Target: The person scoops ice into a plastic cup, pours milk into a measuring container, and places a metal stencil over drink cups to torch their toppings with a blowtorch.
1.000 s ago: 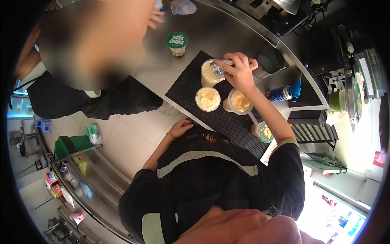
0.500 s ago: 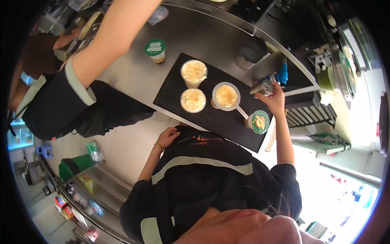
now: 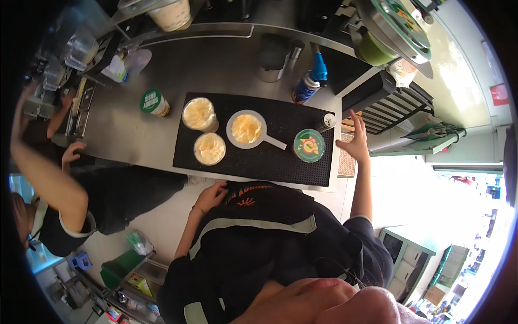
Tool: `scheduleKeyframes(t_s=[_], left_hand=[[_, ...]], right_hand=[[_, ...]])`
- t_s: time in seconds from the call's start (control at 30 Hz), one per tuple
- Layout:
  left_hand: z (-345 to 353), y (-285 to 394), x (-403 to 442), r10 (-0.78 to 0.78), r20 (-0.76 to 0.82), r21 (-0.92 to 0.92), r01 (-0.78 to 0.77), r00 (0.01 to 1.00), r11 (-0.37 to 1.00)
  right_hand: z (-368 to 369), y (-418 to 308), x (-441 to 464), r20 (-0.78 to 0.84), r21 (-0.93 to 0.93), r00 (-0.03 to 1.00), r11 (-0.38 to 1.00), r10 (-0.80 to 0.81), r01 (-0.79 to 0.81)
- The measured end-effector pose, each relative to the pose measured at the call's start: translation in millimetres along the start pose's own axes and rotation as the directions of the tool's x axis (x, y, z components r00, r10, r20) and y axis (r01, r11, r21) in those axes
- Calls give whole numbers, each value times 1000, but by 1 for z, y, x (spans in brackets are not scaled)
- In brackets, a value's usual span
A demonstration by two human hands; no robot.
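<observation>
- My right hand [image 3: 354, 143]: fingers spread, just beside the metal shaker [image 3: 326, 122].
- My left hand [image 3: 209, 198]: at my apron [image 3: 259, 202]; grip unclear.
- Black mat [image 3: 264, 170]: shaker, green-lidded cup [image 3: 309, 146], three cream-topped cups [image 3: 209, 149].
- Counter [image 3: 216, 59] beyond: blue canister [image 3: 305, 89].

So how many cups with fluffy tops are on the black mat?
3 on the black mat: the far-left cup, the near-left cup and the third cup, right of them, its top inside a white handled ring.
</observation>
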State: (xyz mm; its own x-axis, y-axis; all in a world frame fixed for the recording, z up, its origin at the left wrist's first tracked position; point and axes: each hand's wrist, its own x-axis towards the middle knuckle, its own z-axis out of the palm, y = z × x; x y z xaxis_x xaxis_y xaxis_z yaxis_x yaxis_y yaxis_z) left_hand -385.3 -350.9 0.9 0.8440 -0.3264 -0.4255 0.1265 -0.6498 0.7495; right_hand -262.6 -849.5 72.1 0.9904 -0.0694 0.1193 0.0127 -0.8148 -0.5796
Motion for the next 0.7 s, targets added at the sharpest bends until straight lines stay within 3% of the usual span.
scheduleKeyframes(t_s=[0.07,0.13,0.3,0.43,0.57,0.7], left_hand=[[7,-5,4,-39,47,77,36,998,996],[22,-24,15,-78,97,142,64,992,988],[20,-18,24,95,98,93,-104,991,990],[31,-34,26,128,50,18,-129,991,992],[32,-13,13,110,33,122,-113,993,986],[32,3,6,141,12,113,-141,990,984]], right_hand=[[-17,-51,-14,84,149,973,968,-216,202],[4,-92,-26,186,26,951,968,-249,248],[52,-96,-35,194,-86,978,992,-78,96],[1,-96,-21,23,87,997,994,-71,69],[-45,-82,21,-409,13,901,987,-144,163],[-27,-58,88,-347,-209,935,978,-77,3]])
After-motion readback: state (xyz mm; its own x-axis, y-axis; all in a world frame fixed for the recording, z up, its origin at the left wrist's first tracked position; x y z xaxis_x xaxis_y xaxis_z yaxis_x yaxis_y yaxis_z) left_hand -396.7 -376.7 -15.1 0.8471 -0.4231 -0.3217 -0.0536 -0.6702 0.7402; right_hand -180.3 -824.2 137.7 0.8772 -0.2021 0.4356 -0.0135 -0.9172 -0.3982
